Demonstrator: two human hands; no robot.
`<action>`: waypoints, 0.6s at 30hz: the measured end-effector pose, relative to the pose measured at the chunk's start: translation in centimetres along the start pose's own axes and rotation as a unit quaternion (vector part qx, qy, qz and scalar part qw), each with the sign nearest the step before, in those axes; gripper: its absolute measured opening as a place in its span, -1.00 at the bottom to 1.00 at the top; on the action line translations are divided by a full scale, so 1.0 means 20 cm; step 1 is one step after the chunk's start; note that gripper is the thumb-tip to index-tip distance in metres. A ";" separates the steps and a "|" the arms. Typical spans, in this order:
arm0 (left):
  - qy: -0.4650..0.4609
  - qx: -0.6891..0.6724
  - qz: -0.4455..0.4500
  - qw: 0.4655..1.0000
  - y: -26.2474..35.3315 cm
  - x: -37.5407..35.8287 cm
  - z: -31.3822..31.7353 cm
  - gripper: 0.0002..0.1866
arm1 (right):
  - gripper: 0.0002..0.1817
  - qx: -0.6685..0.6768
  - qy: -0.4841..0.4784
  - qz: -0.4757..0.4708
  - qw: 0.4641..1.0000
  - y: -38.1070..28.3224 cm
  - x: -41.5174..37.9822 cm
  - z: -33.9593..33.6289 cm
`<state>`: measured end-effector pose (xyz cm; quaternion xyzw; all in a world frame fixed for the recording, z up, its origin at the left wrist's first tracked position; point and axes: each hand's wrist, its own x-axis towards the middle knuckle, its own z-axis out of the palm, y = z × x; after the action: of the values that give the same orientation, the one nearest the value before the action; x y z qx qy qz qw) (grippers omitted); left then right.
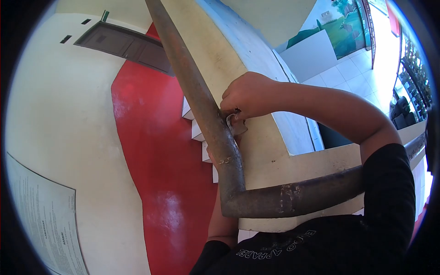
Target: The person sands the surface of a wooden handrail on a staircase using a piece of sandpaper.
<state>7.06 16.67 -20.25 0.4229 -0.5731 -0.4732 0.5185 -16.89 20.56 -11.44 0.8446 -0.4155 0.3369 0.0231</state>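
Note:
A brown metal handrail [195, 89] with worn, scuffed paint runs down the view and bends sharply to the right. My right hand [250, 94] is closed at the rail's right edge, fingers pinched on a small crumpled whitish-brown piece [237, 127] that lies against the pipe; I cannot tell if it is paper or cloth. From below, my left forearm [223, 220] passes behind the bend. My left hand [211, 155] is wrapped round the rail's underside, mostly hidden by it, with a little showing at the left edge.
Beyond the rail stands a cream wall [261, 156] with a pale blue-white ledge [300, 133]. White stair steps [197, 130] and a red-painted wall area [151, 137] lie to the left. A brown door [123, 43], a printed poster [43, 220] and a tiled floor [348, 68] are farther off.

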 end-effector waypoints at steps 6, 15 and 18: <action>0.090 0.239 0.210 0.944 0.34 -0.12 -0.27 -0.86 | -0.72 0.155 0.038 0.078 0.984 0.05 -0.01 -0.01; -0.146 0.266 0.516 0.801 0.57 -0.61 -0.17 -0.62 | -0.68 0.168 -0.004 0.054 0.984 0.00 0.01 0.05; -0.139 0.331 0.499 0.789 0.60 -0.64 -0.15 -0.62 | -0.66 0.235 -0.030 0.107 0.966 0.05 0.02 -0.01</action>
<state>11.36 31.13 -10.85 0.1541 -0.8916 0.0164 0.4254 -17.42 19.67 -11.23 0.7864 -0.4133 0.4004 -0.2247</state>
